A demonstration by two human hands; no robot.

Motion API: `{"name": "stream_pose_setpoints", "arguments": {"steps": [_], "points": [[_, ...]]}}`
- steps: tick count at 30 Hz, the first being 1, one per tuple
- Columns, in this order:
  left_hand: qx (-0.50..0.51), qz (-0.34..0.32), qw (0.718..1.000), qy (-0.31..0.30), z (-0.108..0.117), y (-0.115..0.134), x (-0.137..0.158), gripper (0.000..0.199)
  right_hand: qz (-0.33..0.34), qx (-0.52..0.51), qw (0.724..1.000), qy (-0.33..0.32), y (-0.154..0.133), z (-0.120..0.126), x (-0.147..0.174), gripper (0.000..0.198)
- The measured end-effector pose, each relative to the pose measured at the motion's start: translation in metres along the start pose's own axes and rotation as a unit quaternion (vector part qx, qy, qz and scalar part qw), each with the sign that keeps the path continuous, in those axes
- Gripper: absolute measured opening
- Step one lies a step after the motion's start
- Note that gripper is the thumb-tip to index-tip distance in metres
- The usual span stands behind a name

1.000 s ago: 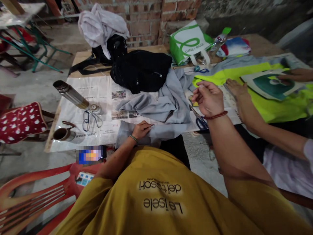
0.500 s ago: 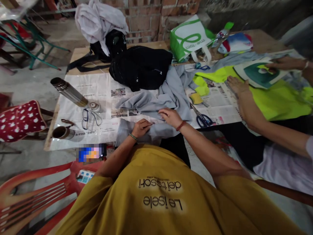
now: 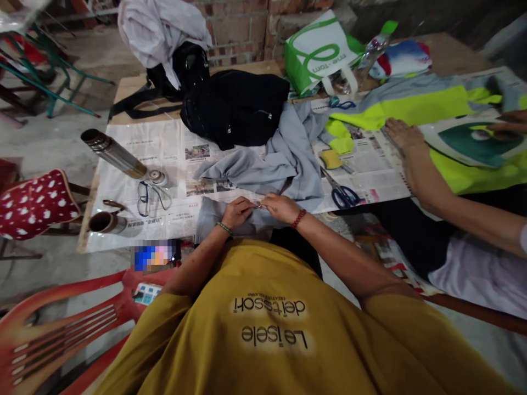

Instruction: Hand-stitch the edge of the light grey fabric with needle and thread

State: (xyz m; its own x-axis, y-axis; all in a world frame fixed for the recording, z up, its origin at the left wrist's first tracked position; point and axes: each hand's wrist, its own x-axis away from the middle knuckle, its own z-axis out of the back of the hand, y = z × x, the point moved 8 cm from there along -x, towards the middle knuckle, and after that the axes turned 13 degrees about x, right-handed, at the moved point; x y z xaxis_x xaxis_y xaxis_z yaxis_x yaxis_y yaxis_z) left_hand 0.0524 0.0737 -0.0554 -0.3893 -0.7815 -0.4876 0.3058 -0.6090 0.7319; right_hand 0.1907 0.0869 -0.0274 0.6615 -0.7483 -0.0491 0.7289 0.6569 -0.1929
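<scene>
Grey fabric (image 3: pixel 288 148) lies rumpled across the newspaper and runs down to the table's front edge, where both hands work on it. There, my left hand (image 3: pixel 239 212) pinches a bit of the grey fabric, its wrist in a green bead bracelet. Close against its fingertips, my right hand (image 3: pixel 282 208) is closed in a pinch, with a red bracelet at the wrist. What sits between the right fingertips is too small to make out. Blue-handled scissors (image 3: pixel 343 196) rest right of the grey fabric, below a yellow sponge-like piece (image 3: pixel 330 159).
At right, another person's hand (image 3: pixel 405 134) presses a yellow-green and grey garment (image 3: pixel 424 107) while their other hand holds an iron (image 3: pixel 477 140). A black bag (image 3: pixel 242 107) lies behind. At left are a steel thermos (image 3: pixel 115 154), glasses (image 3: pixel 144 198), a mug (image 3: pixel 107 222) and a red chair (image 3: pixel 74 296).
My right hand has come down and left, from above the fabric to meet my left fingertips. The other person's iron has slid right.
</scene>
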Motion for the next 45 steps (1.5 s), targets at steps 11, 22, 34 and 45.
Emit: {"name": "stream_pose_setpoints", "arguments": {"steps": [11, 22, 34, 45], "points": [[-0.02, -0.036, 0.999, -0.004, -0.001, 0.005, 0.001, 0.019, 0.049, 0.118, 0.99, 0.061, -0.016, -0.008, 0.02, 0.029], [-0.004, -0.04, 0.999, -0.027, -0.002, 0.007, 0.001, 0.017, 0.052, 0.119, 0.989, 0.063, -0.016, -0.006, 0.018, 0.03], [0.003, -0.046, 0.998, -0.037, -0.002, 0.01, -0.001, 0.018, 0.024, 0.099, 0.994, 0.031, -0.007, -0.004, 0.015, 0.033], [0.022, -0.049, 0.997, -0.049, -0.004, 0.01, 0.0, 0.02, 0.058, 0.06, 0.997, 0.007, -0.007, -0.008, 0.005, 0.033]]}}
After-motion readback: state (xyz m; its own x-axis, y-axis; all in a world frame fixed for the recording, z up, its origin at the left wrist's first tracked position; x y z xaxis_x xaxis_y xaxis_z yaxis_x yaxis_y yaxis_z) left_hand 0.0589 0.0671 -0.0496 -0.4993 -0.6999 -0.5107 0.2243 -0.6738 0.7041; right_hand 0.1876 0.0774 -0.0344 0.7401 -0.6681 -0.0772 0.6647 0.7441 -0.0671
